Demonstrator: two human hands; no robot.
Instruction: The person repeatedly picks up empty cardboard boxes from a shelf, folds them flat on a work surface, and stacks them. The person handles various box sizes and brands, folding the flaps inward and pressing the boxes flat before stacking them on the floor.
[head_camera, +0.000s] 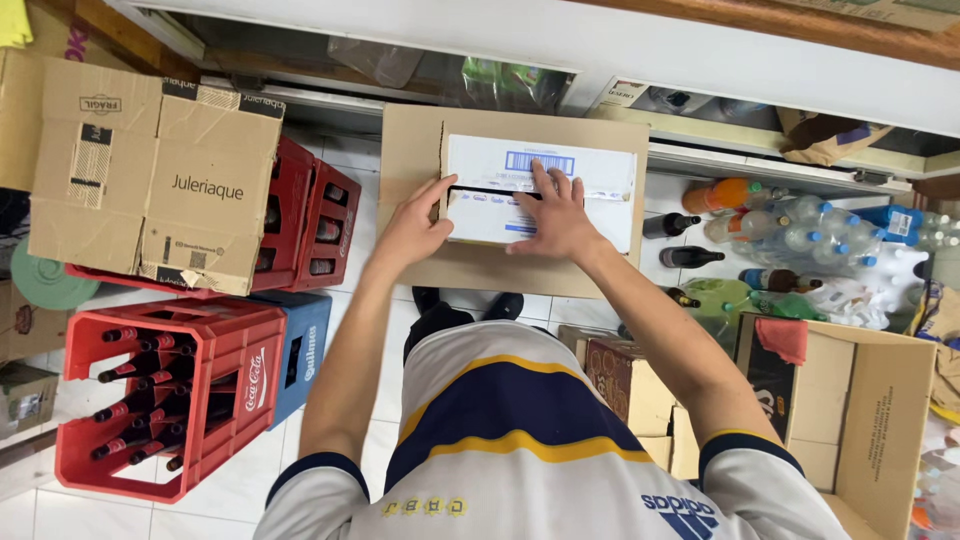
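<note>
A white cardboard box (600, 180) with blue print lies on a flat brown cardboard sheet (412, 150) in front of me. A dark gap runs across its top between the two flaps. My left hand (412, 225) grips the box's left end, thumb on top at the flap edge. My right hand (555, 215) lies flat on the box's top with fingers spread, pressing the flaps near the middle. Neither hand holds a tool.
A red crate (225, 345) full of dark bottles stands at my left, beside a blue crate (310, 345). A big brown carton (160, 175) sits on more red crates. Plastic bottles (800, 235) and open cartons (860, 400) crowd the right side.
</note>
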